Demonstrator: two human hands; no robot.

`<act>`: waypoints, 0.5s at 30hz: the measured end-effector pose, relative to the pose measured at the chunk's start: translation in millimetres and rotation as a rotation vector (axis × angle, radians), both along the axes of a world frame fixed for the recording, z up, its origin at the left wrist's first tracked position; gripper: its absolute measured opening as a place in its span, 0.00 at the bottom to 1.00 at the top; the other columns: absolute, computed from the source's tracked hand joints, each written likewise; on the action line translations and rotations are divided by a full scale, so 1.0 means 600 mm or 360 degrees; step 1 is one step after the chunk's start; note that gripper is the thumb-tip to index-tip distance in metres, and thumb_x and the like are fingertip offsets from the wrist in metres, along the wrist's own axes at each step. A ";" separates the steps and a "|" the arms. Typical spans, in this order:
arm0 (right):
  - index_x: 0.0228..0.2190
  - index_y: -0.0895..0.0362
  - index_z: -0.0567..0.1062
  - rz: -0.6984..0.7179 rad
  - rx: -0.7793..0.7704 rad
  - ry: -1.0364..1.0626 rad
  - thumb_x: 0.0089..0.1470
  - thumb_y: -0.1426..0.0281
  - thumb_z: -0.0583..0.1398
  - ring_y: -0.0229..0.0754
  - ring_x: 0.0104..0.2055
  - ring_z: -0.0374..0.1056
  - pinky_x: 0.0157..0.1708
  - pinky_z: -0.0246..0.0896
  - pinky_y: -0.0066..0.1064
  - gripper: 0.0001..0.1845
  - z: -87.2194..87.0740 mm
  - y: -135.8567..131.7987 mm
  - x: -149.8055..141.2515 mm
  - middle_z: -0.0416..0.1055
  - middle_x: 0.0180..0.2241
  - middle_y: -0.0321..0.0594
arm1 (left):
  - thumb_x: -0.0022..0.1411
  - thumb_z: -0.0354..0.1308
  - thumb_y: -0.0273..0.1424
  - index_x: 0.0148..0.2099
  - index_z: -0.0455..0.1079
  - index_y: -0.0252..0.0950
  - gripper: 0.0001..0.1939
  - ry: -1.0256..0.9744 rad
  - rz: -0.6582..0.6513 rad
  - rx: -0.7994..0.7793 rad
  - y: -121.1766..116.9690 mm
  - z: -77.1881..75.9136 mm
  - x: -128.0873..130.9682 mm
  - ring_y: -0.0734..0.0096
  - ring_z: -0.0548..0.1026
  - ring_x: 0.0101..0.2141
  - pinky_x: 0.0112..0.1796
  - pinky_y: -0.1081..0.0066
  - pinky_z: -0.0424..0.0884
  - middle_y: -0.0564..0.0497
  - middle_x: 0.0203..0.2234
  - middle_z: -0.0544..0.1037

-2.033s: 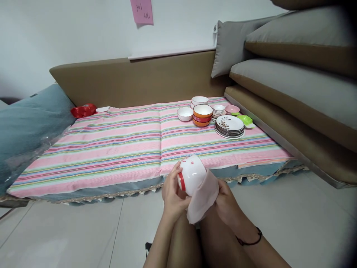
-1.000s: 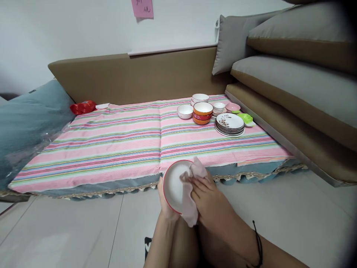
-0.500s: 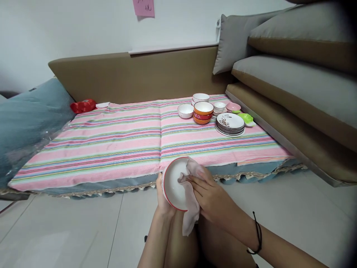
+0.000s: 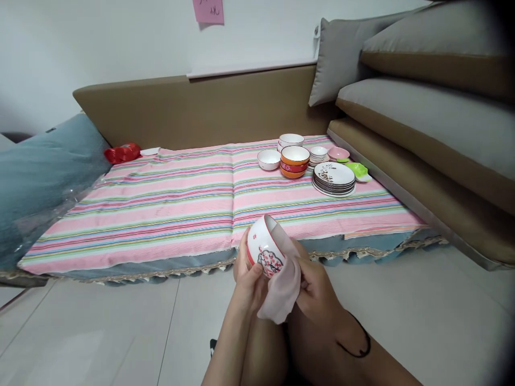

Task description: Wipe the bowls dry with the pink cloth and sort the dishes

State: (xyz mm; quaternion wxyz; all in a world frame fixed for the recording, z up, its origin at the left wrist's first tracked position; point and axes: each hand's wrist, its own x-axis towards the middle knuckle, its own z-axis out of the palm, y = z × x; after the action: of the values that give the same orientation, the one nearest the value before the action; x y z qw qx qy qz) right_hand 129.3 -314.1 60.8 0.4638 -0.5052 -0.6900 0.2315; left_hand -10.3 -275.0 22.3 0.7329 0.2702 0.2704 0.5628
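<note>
Clasping bowl [image 4: 260, 244] in left grip [image 4: 248, 284], right grip [image 4: 317, 288] pinching cloth [image 4: 282, 292], handwritten pink note [image 4: 208, 12] cropped

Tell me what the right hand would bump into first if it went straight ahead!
The right hand holds the cloth, so beyond that it would probably meet the white bowl in the left hand first. The cloth covers that spot, so how close they are is unclear.
</note>
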 end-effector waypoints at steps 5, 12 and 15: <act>0.35 0.57 0.78 0.0448 -0.0143 0.0221 0.54 0.65 0.60 0.45 0.36 0.69 0.32 0.65 0.31 0.10 0.037 0.024 0.051 0.74 0.32 0.42 | 0.52 0.59 0.55 0.65 0.59 0.43 0.42 0.0131 -0.0419 0.0023 0.023 0.020 -0.050 0.50 0.65 0.58 0.49 0.61 0.70 0.42 0.61 0.65; 0.36 0.53 0.78 0.0354 -0.0131 0.0545 0.49 0.70 0.64 0.41 0.34 0.72 0.32 0.67 0.28 0.09 0.027 0.042 0.065 0.77 0.33 0.37 | 0.46 0.68 0.50 0.62 0.61 0.39 0.44 0.0134 -0.0516 -0.0125 0.019 0.011 -0.049 0.50 0.72 0.49 0.45 0.60 0.72 0.40 0.52 0.72; 0.32 0.53 0.79 -0.0062 0.0056 0.0767 0.52 0.69 0.62 0.43 0.36 0.73 0.36 0.69 0.32 0.05 0.007 0.047 0.048 0.77 0.32 0.37 | 0.46 0.69 0.47 0.58 0.63 0.40 0.40 0.0057 -0.0314 -0.0168 0.008 0.010 -0.027 0.56 0.75 0.44 0.41 0.61 0.74 0.43 0.46 0.75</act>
State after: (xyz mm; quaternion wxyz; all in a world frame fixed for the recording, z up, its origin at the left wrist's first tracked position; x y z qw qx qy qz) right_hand 158.3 -286.0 65.2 0.6280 -0.4404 -0.5535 0.3244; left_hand -26.3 -270.0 28.1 0.7929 0.2666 0.2849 0.4681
